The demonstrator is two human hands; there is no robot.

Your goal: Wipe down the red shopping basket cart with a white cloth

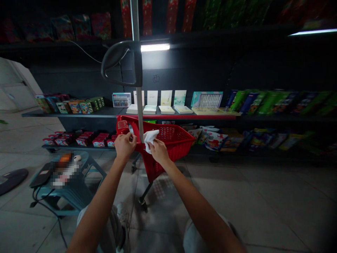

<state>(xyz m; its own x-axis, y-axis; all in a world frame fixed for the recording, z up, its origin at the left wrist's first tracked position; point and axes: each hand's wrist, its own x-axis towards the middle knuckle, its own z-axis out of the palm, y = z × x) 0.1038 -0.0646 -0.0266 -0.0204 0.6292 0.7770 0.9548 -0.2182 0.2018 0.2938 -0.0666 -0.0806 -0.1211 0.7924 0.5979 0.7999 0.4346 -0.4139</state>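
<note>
A red plastic shopping cart point(179, 137) on small casters stands in front of me, with a silver pole point(139, 102) rising from its near end. A dark grey loop handle point(136, 63) is fixed high on the pole. My left hand point(125, 146) is closed around the cart's red rim, left of the pole. Just right of the pole, my right hand point(157, 150) grips a white cloth point(150, 137) and presses it against the rim near the pole's base. The right fingertips are partly hidden by the cloth.
Behind the cart runs a dark shelf point(105, 112) with small boxes, booklets point(166, 109) and green packets point(240, 100). Bagged snacks point(214, 138) and red boxes point(85, 137) fill the lower shelf. A blue-grey plastic stool point(65, 200) with a trailing cable stands at my left.
</note>
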